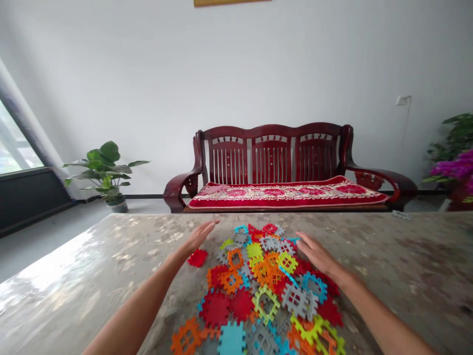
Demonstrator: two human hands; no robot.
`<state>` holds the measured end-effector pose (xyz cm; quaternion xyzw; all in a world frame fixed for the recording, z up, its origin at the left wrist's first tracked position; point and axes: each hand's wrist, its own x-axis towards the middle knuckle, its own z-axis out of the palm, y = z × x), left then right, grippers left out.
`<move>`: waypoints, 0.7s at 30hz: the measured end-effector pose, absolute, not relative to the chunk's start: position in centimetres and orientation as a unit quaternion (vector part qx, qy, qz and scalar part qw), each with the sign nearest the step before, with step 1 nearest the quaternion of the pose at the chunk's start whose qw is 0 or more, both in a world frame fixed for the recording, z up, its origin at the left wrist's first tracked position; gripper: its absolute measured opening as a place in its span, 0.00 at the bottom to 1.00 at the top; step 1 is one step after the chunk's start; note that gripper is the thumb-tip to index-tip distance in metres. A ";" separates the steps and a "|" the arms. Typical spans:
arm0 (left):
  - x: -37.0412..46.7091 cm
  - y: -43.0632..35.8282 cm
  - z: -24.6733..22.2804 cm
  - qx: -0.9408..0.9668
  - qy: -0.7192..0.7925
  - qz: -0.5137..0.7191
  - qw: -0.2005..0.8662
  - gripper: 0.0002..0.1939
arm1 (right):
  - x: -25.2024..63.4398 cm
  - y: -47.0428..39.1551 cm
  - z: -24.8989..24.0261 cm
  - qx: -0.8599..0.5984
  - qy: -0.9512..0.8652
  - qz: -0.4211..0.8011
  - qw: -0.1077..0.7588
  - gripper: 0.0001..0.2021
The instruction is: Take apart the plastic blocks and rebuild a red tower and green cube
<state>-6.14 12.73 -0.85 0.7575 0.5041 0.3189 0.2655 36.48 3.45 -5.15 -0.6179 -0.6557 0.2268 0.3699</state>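
Note:
My left hand [200,235] is held at the left side of a pile of flat plastic puzzle-like pieces [242,304], fingers stretched forward, holding nothing. On the pile's right side, my right hand [316,252] is also stretched out with nothing in it, its fingertips near a blue piece. The pieces are red, orange, blue, grey and yellow-green, with notched edges; some have window-like cutouts. A single red piece [197,258] lies apart, just below my left hand. A yellow-green window piece [287,263] rests in the pile between my arms.
The table [121,276] has a glossy floral cover. One grey piece [401,215] lies at its far right edge. Behind stands a dark red wooden bench [271,153] with a red patterned cushion [288,193]. Potted plants stand at left [107,172] and right [456,167].

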 end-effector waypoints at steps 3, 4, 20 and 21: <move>-9.2 10.0 -3.6 0.748 0.584 0.257 0.183 0.30 | 37.2 1.4 -6.3 -0.646 -0.650 0.216 0.339 0.36; -9.6 8.9 -4.5 0.751 0.602 0.228 0.147 0.27 | 37.0 0.8 -6.5 -0.651 -0.653 0.209 0.327 0.36; 0.4 4.8 -2.1 0.737 0.491 0.319 0.337 0.31 | 32.4 1.6 -5.5 -0.580 -0.687 0.216 0.382 0.24; 0.3 4.6 -1.8 0.733 0.475 0.340 0.349 0.31 | 32.2 1.7 -5.4 -0.568 -0.687 0.222 0.395 0.24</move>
